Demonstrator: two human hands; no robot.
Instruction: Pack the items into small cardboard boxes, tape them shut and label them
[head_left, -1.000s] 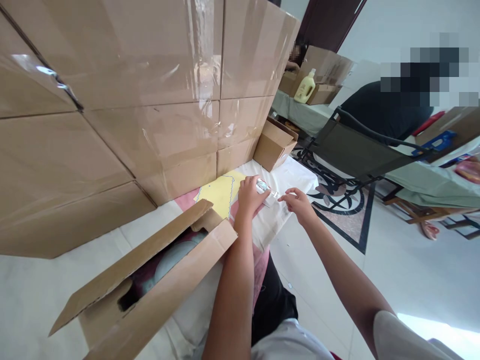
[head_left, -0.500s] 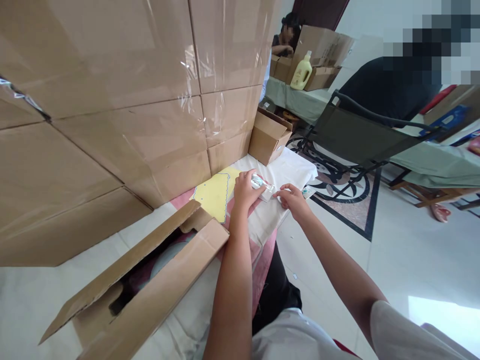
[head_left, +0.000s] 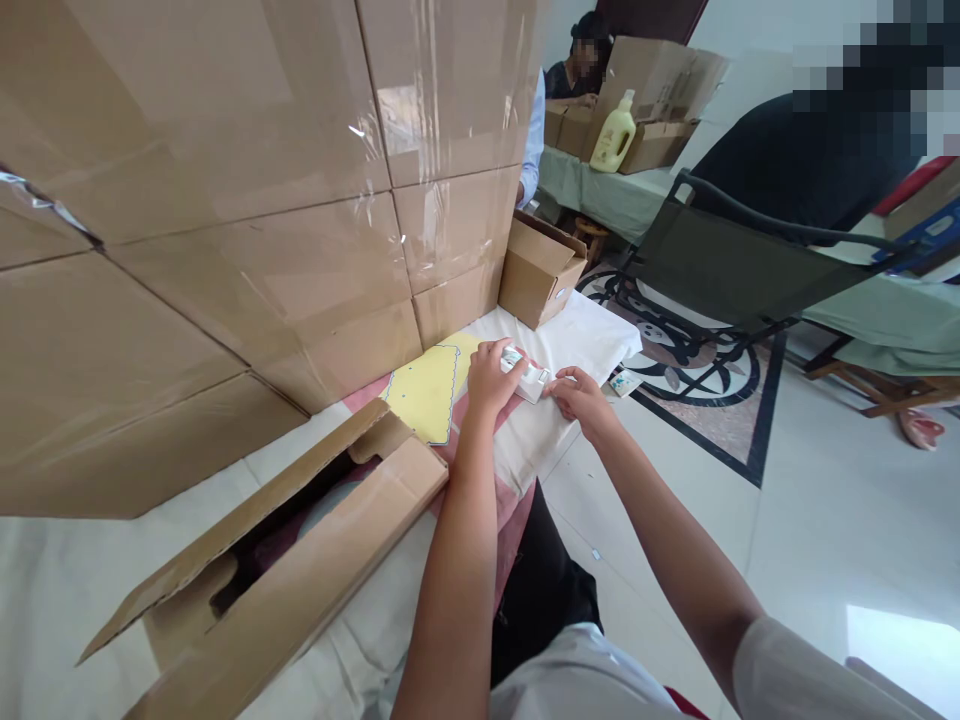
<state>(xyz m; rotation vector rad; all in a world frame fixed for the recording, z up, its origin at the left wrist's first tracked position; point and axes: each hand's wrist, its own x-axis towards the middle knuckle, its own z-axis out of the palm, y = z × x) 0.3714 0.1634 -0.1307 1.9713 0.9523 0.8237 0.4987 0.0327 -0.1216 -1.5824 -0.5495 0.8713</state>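
Observation:
A small white box (head_left: 533,384) with green and red print is held over the cloth-covered table by my left hand (head_left: 490,378), whose fingers wrap round its far end. At the box's near right end, my right hand (head_left: 576,394) has its thumb and fingers pinched together, the tips touching the end flap. How much of the flap lies between those fingertips is too small to tell. Under and left of my left hand lies a flat yellow sheet (head_left: 424,390) with a blue scalloped outline.
Stacked taped cartons (head_left: 300,250) form a wall on the left. An open long carton (head_left: 360,540) lies in front of it, and a smaller open carton (head_left: 536,275) stands at the table's far end. Beyond are a folding chair (head_left: 720,260), a yellow detergent bottle (head_left: 613,138) and other people.
My right fingertips have come in against the end of the white box, which has turned slightly. The view has shifted a little, and a person's blue sleeve shows more behind the cartons.

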